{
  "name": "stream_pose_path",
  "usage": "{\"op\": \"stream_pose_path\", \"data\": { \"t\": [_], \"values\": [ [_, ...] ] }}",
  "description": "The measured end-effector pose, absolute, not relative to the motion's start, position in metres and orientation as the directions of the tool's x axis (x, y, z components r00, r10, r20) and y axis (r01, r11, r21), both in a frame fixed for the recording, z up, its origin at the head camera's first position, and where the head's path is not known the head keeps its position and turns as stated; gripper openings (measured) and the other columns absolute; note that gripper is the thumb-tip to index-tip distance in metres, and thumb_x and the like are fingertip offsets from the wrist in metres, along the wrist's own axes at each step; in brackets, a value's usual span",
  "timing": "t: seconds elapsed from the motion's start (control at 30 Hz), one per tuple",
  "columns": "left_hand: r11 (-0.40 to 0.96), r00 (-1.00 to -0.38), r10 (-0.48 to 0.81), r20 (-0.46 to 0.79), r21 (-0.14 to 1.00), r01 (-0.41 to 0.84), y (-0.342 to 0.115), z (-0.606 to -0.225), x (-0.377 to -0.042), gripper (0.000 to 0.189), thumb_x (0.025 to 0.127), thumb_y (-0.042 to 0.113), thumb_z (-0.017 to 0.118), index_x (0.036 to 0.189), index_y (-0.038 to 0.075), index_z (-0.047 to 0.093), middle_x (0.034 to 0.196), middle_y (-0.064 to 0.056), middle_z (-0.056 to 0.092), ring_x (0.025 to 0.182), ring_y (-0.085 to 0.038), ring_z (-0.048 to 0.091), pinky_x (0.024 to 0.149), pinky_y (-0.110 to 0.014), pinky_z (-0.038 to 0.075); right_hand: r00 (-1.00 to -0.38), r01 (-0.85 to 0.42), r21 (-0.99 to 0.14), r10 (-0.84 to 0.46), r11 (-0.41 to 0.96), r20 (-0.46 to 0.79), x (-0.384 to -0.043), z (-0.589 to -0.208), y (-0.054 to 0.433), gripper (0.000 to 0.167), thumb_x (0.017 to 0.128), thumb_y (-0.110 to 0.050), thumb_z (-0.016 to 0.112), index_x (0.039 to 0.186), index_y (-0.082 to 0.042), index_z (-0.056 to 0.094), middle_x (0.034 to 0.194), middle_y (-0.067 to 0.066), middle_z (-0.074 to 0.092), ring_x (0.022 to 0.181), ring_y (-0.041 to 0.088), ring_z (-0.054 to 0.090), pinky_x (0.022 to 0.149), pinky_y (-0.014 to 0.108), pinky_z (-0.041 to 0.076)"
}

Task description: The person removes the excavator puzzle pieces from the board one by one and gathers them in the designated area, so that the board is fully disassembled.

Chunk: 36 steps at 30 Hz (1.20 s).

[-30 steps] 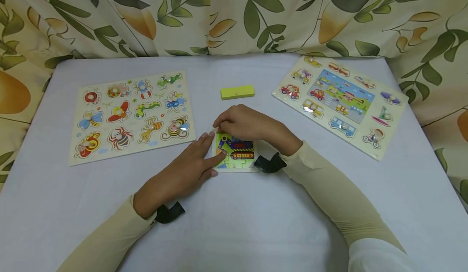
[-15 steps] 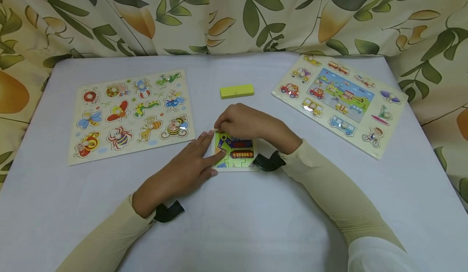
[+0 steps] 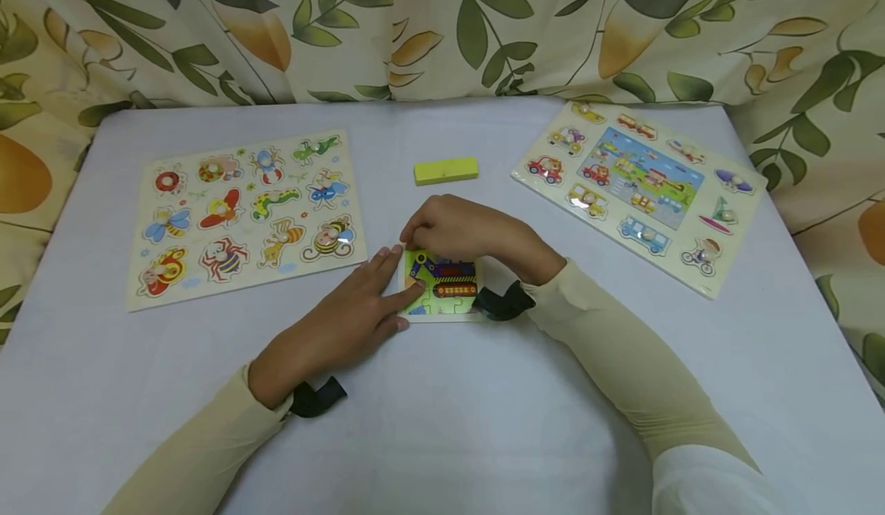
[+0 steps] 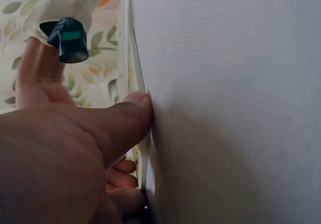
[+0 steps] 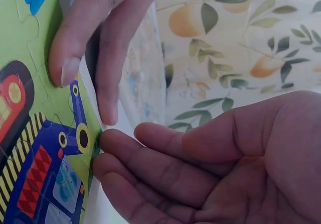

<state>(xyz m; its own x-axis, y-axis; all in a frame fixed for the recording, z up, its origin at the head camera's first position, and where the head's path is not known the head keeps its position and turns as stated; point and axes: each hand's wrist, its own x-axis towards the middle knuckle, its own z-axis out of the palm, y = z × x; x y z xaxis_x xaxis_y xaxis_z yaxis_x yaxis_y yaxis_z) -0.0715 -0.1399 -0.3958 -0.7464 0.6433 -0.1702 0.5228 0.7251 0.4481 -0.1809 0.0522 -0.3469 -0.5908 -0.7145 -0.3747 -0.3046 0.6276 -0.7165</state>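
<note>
A small jigsaw puzzle [image 3: 449, 300] of a blue excavator on green lies flat on the white table, its pieces joined within a pale frame. My left hand [image 3: 335, 327] rests at its left side, fingers extended; its thumb [image 4: 133, 108] sits low by the frame edge, and another finger reaches over the picture. My right hand [image 3: 456, 228] covers the puzzle's upper part. In the right wrist view its bent fingertips [image 5: 108, 169] touch the picture near the top edge, with nothing seen pinched between fingers and thumb.
A yellow block [image 3: 445, 171] lies beyond the puzzle. To the left is an insect peg board [image 3: 245, 227]; at the far right sits a vehicle peg board [image 3: 639, 192] turned at an angle. A leaf-patterned curtain [image 3: 429, 23] hangs behind the table [image 3: 442, 423].
Both hands keep their places at the puzzle. The whole head view shifts very slightly.
</note>
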Motion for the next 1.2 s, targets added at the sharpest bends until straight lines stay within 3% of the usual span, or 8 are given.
{"op": "stream_pose_path", "data": {
  "t": [0.2,0.33,0.5,0.83,1.2],
  "values": [
    [0.722,-0.744,0.647,-0.167,0.448,0.527,-0.14,-0.396,-0.072,0.051,0.099,0.031,0.058,0.146,0.019,0.046,0.16,-0.018,0.007,0.147,-0.033,0.004,0.115,-0.048,0.013,-0.564,-0.261,-0.75,-0.727,0.608,-0.393,-0.182,-0.349,0.052,0.034,0.096,-0.006,0.043,0.116,-0.001,0.069,0.1,0.004,0.071,0.089,0.018,0.066,0.083,0.033,0.051],
    [0.719,-0.743,0.649,-0.165,0.453,0.528,-0.14,-0.395,-0.072,0.051,0.099,0.031,0.058,0.147,0.019,0.045,0.16,-0.018,0.006,0.147,-0.033,0.004,0.115,-0.048,0.013,-0.594,-0.332,-0.707,-0.721,0.624,-0.357,-0.183,-0.349,0.053,0.032,0.097,-0.008,0.044,0.114,-0.003,0.07,0.104,0.004,0.07,0.089,0.016,0.065,0.083,0.033,0.05],
    [0.72,-0.745,0.646,-0.167,0.458,0.521,-0.141,-0.395,-0.072,0.051,0.099,0.03,0.058,0.146,0.019,0.045,0.16,-0.019,0.005,0.146,-0.034,0.004,0.115,-0.048,0.014,-0.586,-0.385,-0.684,-0.737,0.619,-0.337,-0.185,-0.352,0.053,0.03,0.097,-0.008,0.046,0.107,-0.005,0.074,0.105,0.004,0.069,0.088,0.014,0.064,0.083,0.031,0.049],
    [0.728,-0.751,0.636,-0.178,0.461,0.508,-0.14,-0.394,-0.073,0.052,0.097,0.032,0.06,0.146,0.021,0.046,0.161,-0.016,0.005,0.147,-0.032,0.003,0.115,-0.048,0.013,-0.539,-0.589,-0.57,-0.804,0.572,-0.249,-0.186,-0.362,0.052,0.026,0.095,-0.007,0.052,0.102,-0.006,0.077,0.098,0.001,0.062,0.087,0.015,0.057,0.082,0.031,0.047],
    [0.734,-0.751,0.632,-0.191,0.457,0.502,-0.141,-0.395,-0.073,0.052,0.097,0.034,0.06,0.146,0.022,0.046,0.161,-0.015,0.005,0.147,-0.031,0.002,0.115,-0.048,0.013,-0.454,-0.715,-0.507,-0.871,0.482,-0.188,-0.19,-0.368,0.056,0.024,0.094,-0.008,0.057,0.102,-0.015,0.079,0.091,-0.003,0.058,0.077,0.012,0.053,0.071,0.027,0.046]
  ]
}}
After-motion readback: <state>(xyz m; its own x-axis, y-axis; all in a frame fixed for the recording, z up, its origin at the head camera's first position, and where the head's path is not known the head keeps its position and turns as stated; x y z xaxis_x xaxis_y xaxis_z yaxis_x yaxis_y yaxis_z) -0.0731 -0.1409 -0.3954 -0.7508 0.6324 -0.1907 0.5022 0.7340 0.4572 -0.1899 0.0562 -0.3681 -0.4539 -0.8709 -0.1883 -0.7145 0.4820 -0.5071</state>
